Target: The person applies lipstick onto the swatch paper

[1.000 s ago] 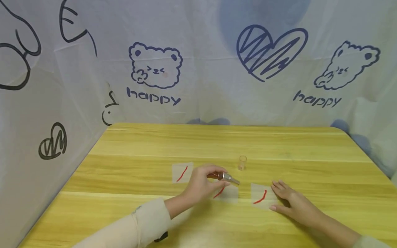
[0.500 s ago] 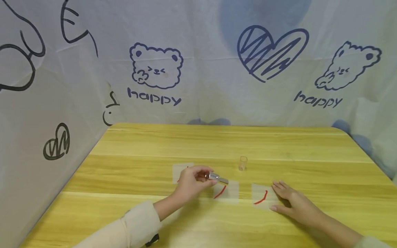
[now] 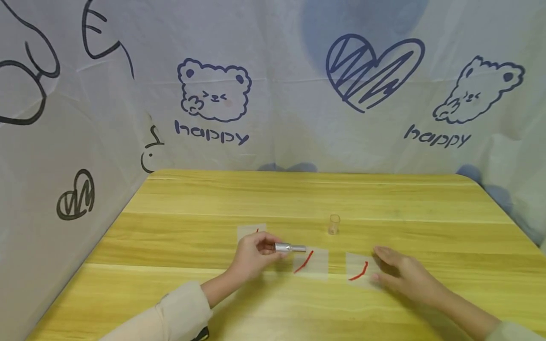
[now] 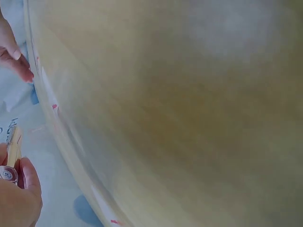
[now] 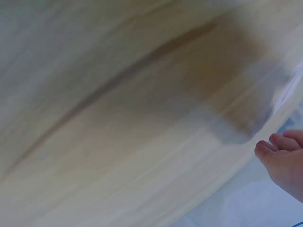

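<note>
In the head view my left hand (image 3: 251, 255) pinches a silver lipstick tube (image 3: 290, 247) between thumb and fingers, its narrower end pointing right. The tube hangs over the left edge of the middle paper square (image 3: 320, 265), which bears a red stroke. The left wrist view catches the tube's round end (image 4: 7, 175) between the fingers. My right hand (image 3: 411, 277) hovers beside the right paper square (image 3: 354, 261), fingers relaxed and thumb over its edge; a red stroke marks this square too. A left paper square (image 3: 245, 230) is partly covered by my left hand.
Behind the squares a small clear cap (image 3: 334, 224) stands upright on the wooden table (image 3: 192, 203). A white curtain (image 3: 281, 128) with printed bears and hearts hangs behind and at the left. My left sleeve (image 3: 185, 308) crosses the table's front left.
My left hand has drawn back leftward with the lipstick, uncovering the middle square's stroke and covering much of the left one. My right hand has lifted a little from the right square.
</note>
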Demonstrator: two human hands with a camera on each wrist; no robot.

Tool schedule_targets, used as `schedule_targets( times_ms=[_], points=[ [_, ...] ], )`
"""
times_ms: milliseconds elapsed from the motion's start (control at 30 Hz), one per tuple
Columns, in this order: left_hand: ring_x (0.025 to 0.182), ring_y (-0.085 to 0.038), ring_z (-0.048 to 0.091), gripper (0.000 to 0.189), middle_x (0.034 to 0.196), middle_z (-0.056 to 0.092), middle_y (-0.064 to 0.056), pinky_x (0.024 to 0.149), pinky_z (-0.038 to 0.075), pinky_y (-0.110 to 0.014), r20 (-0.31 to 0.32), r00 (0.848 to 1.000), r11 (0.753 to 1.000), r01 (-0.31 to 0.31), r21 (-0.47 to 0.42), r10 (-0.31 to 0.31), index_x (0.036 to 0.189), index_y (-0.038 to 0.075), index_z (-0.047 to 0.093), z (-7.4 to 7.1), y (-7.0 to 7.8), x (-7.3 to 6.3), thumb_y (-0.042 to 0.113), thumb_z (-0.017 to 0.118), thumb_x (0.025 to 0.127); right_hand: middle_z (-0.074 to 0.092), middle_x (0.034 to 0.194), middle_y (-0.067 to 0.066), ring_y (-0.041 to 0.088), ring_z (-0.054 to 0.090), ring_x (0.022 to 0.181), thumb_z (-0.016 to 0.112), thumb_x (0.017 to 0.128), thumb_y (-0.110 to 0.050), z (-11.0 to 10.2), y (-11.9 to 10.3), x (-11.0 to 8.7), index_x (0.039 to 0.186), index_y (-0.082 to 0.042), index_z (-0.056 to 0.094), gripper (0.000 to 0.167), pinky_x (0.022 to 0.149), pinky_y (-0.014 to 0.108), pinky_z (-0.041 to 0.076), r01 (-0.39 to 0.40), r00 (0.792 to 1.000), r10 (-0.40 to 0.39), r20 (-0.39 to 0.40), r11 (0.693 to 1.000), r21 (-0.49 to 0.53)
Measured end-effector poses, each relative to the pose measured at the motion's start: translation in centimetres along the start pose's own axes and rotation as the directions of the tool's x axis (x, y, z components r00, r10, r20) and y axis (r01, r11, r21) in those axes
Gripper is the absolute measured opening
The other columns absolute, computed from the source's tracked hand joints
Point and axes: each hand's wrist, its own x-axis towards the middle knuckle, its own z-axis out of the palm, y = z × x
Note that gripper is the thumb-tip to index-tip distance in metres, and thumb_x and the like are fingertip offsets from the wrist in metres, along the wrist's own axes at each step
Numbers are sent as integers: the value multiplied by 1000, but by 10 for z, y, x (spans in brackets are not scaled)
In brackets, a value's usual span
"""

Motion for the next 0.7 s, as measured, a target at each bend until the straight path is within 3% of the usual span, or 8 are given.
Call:
schedule_targets(
  times_ms=[233,367,500,600,700],
  points=[
    [76,-17,65,21,92,65,-25,66,55,-15,-12,997,995,72,-68,-73,92,-13,60,-1,-2,-5,-7,71,74,58,119,30,46,56,107,70,81,-15,8,-23,3,118,10,57,47,83,51,50,9,988,10,-151,992,122],
    [76,-14,64,22,93,66,-22,66,54,-14,-37,991,988,123,-96,-127,93,-11,61,-1,-2,-7,-6,71,74,59,118,28,44,56,107,68,83,-12,15,-38,7,116,10,58,41,85,51,49,-24,985,65,-157,968,248],
    [76,-11,63,22,92,66,-20,66,54,-15,-59,983,979,166,-123,-174,94,-11,61,0,0,-7,-6,70,75,59,119,28,39,59,106,63,88,-14,20,-52,11,119,11,56,40,79,36,57,-100,986,144,-87,915,391],
    [75,-11,63,21,92,65,-20,66,54,-15,-71,979,974,180,-137,-191,93,-11,60,1,0,-7,-8,69,75,59,118,28,25,66,98,59,91,-16,23,-62,14,120,12,54,41,70,24,57,-151,980,195,-44,868,473],
    [74,-10,63,21,92,65,-20,67,55,-16,-74,976,970,192,-151,-205,93,-11,60,3,0,-7,-9,69,74,60,119,25,12,66,91,58,92,-17,28,-72,18,120,11,55,39,71,21,56,-207,966,259,-19,811,547]
  ],
)
